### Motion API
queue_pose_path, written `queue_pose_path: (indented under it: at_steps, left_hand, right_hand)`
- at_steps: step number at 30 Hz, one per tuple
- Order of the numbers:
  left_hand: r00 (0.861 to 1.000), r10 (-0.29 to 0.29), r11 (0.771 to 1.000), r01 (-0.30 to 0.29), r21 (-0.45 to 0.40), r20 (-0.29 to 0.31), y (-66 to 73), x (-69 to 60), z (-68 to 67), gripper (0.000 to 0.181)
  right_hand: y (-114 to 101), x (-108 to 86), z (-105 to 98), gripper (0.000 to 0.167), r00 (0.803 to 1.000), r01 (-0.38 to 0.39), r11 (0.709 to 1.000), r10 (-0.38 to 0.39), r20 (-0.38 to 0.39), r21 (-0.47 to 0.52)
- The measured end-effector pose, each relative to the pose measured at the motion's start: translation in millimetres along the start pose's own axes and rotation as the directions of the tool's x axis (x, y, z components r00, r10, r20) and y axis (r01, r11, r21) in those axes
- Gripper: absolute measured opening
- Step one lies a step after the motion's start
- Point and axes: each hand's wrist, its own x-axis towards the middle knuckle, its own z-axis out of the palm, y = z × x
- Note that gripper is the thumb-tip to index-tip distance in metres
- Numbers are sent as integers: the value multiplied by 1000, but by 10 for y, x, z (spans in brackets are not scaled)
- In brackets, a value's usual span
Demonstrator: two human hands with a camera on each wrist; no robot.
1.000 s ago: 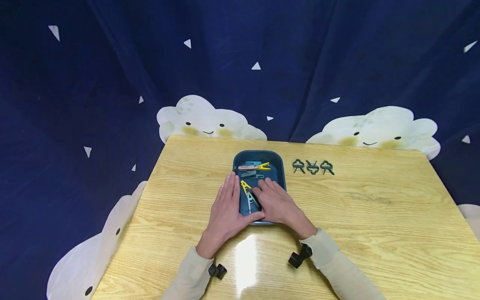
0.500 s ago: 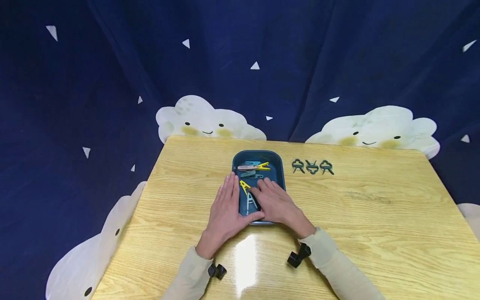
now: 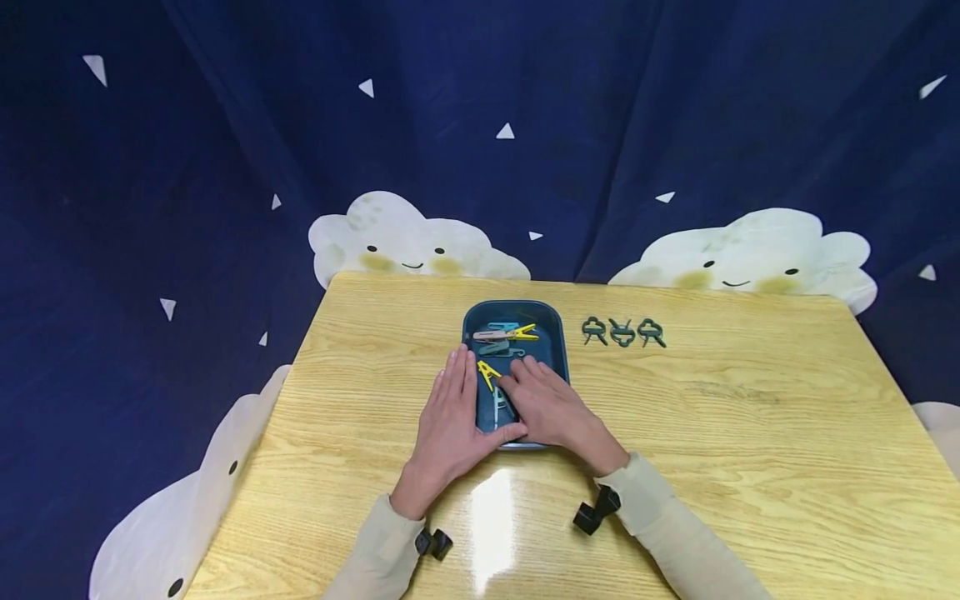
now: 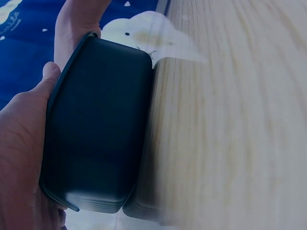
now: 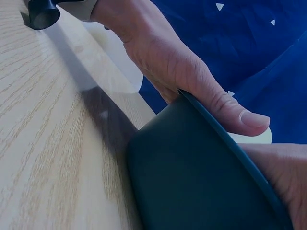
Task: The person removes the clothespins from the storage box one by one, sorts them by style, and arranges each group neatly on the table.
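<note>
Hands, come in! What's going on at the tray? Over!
Left hand stretched along left side of dark teal rounded plastic tray. Right hand partly inside, grip hidden. Yellow A-shaped plastic clip in tray. Right hand blocks some view.

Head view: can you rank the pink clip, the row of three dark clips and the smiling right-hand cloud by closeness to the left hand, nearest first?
1. Pink clip: in the tray, just beyond the left hand.
2. Dark clips: on the table, right of the tray.
3. Smiling cloud: far right, on the curtain behind the table.
</note>
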Motion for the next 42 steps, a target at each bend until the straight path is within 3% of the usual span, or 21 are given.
queue_pose_path:
  at_steps: [8,15,24,34,42]
  left_hand:
    - [1000,1,1000,-1,0,-17,-2,-5,-4,132]
    - [1000,5,1000,-5,-30,-10,-7,3,-18,130]
    - [1000,2,999,-2,-35,-13,-1,3,-10,131]
    - [1000,-9,999,8,-33,-16,10,12,-5,133]
    - [1000,-13,999,12,-51,-16,17,6,-4,132]
  right_hand:
    - [30,2,-11,72,997,30,999,-29,-68,25]
    - [95,-24,-102,88,993,3,1000,0,-119,26]
    - [258,-139,-331,86,980,-92,990,110,-164,110]
    - [505,-303,-564,86,950,-173,972,207,-233,160]
    - [705,-434,-655,85,938,-232,948,278,-208,217]
